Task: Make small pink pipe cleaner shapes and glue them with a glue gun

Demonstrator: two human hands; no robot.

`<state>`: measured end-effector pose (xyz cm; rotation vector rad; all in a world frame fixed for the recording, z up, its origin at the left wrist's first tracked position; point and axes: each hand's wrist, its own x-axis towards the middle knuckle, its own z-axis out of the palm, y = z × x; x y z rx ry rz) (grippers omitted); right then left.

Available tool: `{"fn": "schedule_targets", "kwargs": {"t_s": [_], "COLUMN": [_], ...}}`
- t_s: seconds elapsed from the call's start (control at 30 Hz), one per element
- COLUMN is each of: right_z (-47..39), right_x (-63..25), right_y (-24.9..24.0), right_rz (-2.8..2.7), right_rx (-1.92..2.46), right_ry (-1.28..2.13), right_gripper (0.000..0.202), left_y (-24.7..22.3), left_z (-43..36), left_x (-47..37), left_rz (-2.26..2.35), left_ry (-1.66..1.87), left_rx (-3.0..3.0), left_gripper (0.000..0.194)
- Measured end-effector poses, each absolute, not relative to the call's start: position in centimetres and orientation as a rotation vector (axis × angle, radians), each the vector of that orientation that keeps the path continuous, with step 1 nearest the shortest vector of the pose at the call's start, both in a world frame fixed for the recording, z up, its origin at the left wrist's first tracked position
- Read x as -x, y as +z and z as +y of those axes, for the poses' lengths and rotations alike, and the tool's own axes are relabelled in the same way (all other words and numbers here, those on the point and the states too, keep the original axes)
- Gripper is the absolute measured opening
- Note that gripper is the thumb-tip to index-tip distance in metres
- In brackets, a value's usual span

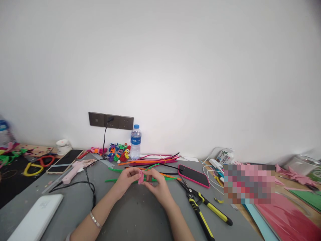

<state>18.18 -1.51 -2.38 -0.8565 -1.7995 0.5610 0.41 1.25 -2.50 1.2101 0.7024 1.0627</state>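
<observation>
Between my two hands is a small pink bundle [140, 176], which looks like coiled pipe cleaner. My left hand [127, 180] pinches it from the left with thumb and fingertips. From the other side, the fingers of my right hand [155, 184] close on its right part. A green pipe cleaner [110, 180] and an orange one [167, 175] lie on the table just behind my hands. Farther back is a bunch of orange, red and dark pink pipe cleaners [150, 161]. My fingers hide part of the pink bundle.
Yellow-and-black pliers [198, 201] and a pink-cased phone [194, 175] lie to the right. On the left are a pink glue gun [71, 174] with its black cord, a white power bank [37, 217] and scissors [33, 169]. A water bottle [135, 144] stands by small colourful figures [120, 152].
</observation>
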Motion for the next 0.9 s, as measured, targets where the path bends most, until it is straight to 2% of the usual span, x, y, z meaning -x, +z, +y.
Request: {"fn": "schedule_targets", "kwargs": {"t_s": [0.9], "right_z": [-1.32], "right_x": [-18.18], "right_y": [-3.01], "right_rz": [-1.795], "right_rx": [0.877], "right_ry": [0.586], "right_gripper": [0.026], "left_y": [-2.28], "left_z": [1.17], "left_x": [-0.34], "left_rz": [0.714], "left_ry": [1.053], "left_rx": [-1.228], "left_gripper": [0.024]}}
